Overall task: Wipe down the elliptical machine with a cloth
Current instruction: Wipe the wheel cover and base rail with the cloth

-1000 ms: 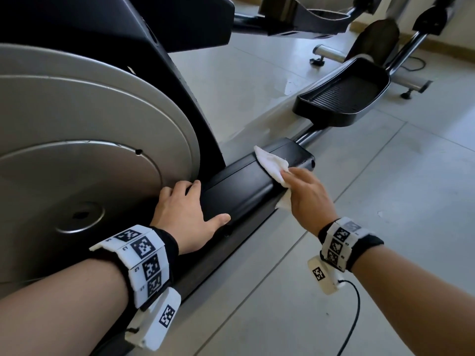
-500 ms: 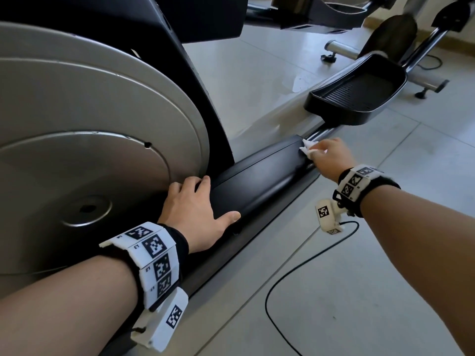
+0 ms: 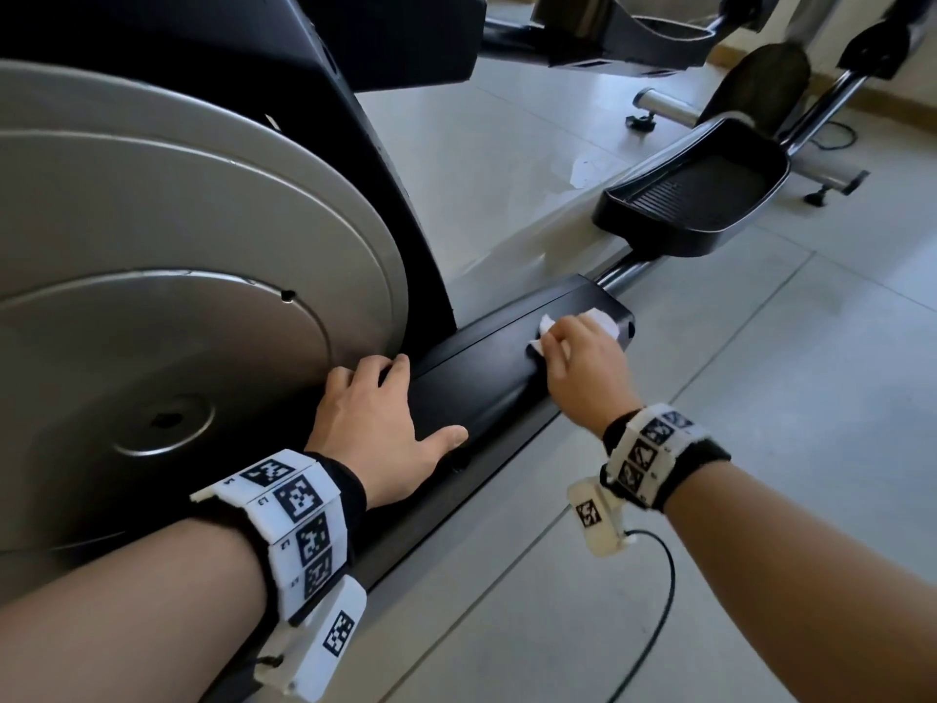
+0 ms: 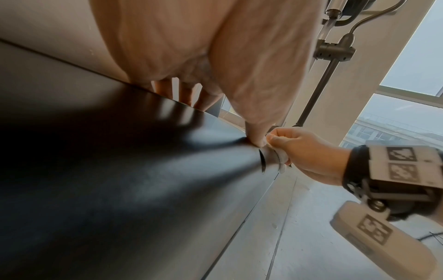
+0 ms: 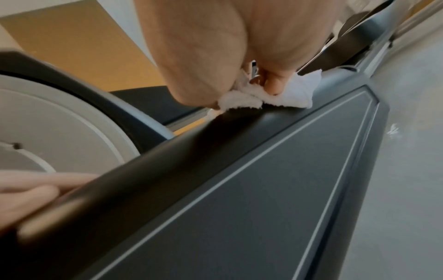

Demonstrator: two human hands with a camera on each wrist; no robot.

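Elliptical machine (image 3: 213, 276): grey flywheel disc, black housing. Its black rail cover (image 3: 487, 378) runs long axis from the disc's foot away toward the foot pedal (image 3: 694, 205), which lies past the cover's far end. White cloth (image 3: 603, 319), crumpled, soft nap, sits on the cover's far end. Right hand (image 3: 583, 372) fingers curled, pinching the cloth against the cover. Left hand (image 3: 380, 423) flat on the cover's near end beside the disc, fingers spread, thumb out.

Standing on pale tiled floor (image 3: 760, 449): elliptical machine (image 3: 481, 378) and a second machine's silver foot bar (image 3: 664, 108). Lying on same tiles: black cable (image 3: 654, 621).
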